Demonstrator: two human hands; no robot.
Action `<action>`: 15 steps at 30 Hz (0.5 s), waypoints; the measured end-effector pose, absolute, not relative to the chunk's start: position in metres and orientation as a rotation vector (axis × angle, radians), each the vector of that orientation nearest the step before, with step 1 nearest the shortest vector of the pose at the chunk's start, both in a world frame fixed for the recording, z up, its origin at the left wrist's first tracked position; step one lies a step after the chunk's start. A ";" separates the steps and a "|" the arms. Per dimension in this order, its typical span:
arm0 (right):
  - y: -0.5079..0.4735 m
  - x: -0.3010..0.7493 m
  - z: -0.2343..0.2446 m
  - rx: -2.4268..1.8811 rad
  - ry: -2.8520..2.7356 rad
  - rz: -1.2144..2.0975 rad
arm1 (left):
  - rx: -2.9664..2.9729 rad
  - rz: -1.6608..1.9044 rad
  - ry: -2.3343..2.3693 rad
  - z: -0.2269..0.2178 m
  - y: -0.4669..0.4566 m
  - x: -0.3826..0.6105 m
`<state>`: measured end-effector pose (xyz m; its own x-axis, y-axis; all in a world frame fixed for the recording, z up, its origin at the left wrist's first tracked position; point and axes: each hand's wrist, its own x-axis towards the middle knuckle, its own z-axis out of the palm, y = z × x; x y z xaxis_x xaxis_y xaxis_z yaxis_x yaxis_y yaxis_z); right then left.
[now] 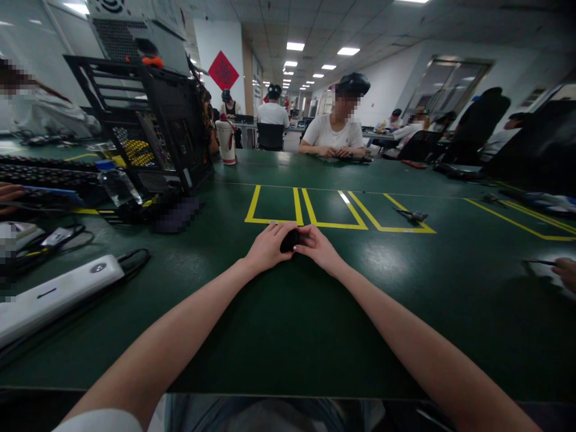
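Observation:
Both forearms reach forward over the green tabletop (pixel 288 336), and the two hands meet at its middle. My left hand (pixel 270 245) is closed around the left side of a small black object (pixel 289 241), with fingers over its top and the thumb below. On the other side, the fingers and thumb of my right hand (pixel 317 247) pinch the object's right edge. The hands cover much of it, so its exact kind cannot be made out. Just beyond the hands, yellow tape (pixel 274 221) marks several box outlines on the table.
A white power strip (pixel 63 297) lies at the left. Behind it are a water bottle (pixel 117 185), an open computer case (pixel 153 120) and a white cup (pixel 225 141). A dark cable connector (pixel 413 216) rests on tape at right. A person (pixel 335 132) sits opposite; another's hand (pixel 566 271) shows at far right.

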<state>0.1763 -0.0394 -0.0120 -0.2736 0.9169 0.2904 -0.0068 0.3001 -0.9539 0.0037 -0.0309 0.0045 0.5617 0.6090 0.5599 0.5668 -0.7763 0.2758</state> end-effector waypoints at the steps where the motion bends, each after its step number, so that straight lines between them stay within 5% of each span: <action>1: -0.040 0.176 -0.012 -0.853 -1.552 1.158 | 2.717 1.015 1.022 0.005 -0.031 0.004; 15: -0.040 0.174 -0.015 -0.870 -1.573 1.098 | 2.731 1.009 1.028 0.004 -0.031 0.004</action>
